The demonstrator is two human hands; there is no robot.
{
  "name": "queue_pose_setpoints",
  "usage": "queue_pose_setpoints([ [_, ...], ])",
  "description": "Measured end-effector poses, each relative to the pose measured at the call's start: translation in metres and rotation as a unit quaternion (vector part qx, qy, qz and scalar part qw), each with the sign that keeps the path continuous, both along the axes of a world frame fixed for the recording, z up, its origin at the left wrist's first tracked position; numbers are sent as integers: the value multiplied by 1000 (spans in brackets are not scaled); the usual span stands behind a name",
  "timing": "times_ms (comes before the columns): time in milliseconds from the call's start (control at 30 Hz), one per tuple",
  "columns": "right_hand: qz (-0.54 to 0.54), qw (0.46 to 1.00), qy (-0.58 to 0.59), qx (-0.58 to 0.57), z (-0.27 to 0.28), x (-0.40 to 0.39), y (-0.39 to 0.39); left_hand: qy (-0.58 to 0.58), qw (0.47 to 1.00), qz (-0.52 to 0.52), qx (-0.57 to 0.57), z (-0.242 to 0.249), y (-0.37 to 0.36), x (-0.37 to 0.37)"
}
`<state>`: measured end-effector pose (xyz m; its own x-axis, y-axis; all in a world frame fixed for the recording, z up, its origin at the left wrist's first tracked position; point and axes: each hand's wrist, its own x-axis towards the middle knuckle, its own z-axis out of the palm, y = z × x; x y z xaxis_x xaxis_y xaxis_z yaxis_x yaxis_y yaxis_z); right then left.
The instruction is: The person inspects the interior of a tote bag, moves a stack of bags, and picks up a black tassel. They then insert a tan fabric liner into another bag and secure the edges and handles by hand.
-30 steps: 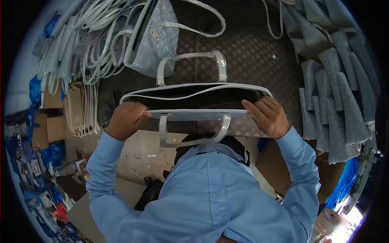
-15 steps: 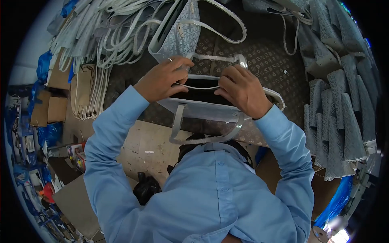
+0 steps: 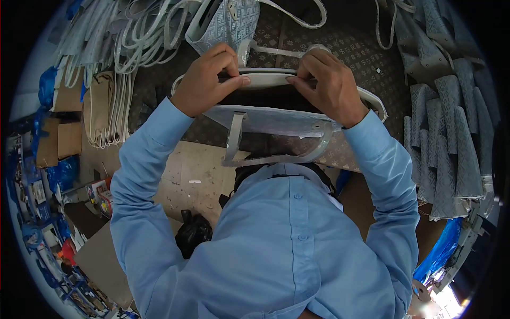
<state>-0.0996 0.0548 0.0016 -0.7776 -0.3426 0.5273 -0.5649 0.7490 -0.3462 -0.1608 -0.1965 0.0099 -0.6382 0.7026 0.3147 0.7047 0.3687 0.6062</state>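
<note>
A pale grey handbag [image 3: 276,121] lies open on the dark patterned table, its mouth toward me and one handle [image 3: 234,139] hanging over the near side. My left hand [image 3: 210,81] pinches the far rim of the bag at its left part, thumb inside. My right hand [image 3: 328,84] grips the same rim farther right, thumb also inside. Between the two thumbs a whitish strip [image 3: 265,80] of the rim shows. The far handle [image 3: 281,51] stands up behind the hands. The bag's inside is dark.
Another patterned bag [image 3: 226,26] lies behind. Many pale straps [image 3: 143,42] are heaped at upper left. Rolled grey patterned pieces [image 3: 446,138] stack at the right. Below are cardboard boxes [image 3: 69,139] and a black plastic bag [image 3: 193,233] on the floor.
Both hands and the bag sit higher in view. The strip between my thumbs, thin and sagging before, now shows broader and straighter.
</note>
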Motion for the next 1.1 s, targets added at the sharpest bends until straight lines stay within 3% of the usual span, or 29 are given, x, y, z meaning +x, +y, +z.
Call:
queue_pose_setpoints([
  [433, -10, 997, -57, -51, -2, -4, 2, 18, 999, 9, -28, 0, 8, -10],
  [700, -9, 999, -14, -40, -4, -3, 1, 20, 1000, 11, -10, -2, 5, -6],
  [933, -26, 998, -46, -31, -5, -4, -1, 26, 999, 28, -24, -4, 7, -4],
  [1100, -67, 998, 17, 4, -3, -2, -10, 99, 991, 76, -44, -4, 11, 1],
])
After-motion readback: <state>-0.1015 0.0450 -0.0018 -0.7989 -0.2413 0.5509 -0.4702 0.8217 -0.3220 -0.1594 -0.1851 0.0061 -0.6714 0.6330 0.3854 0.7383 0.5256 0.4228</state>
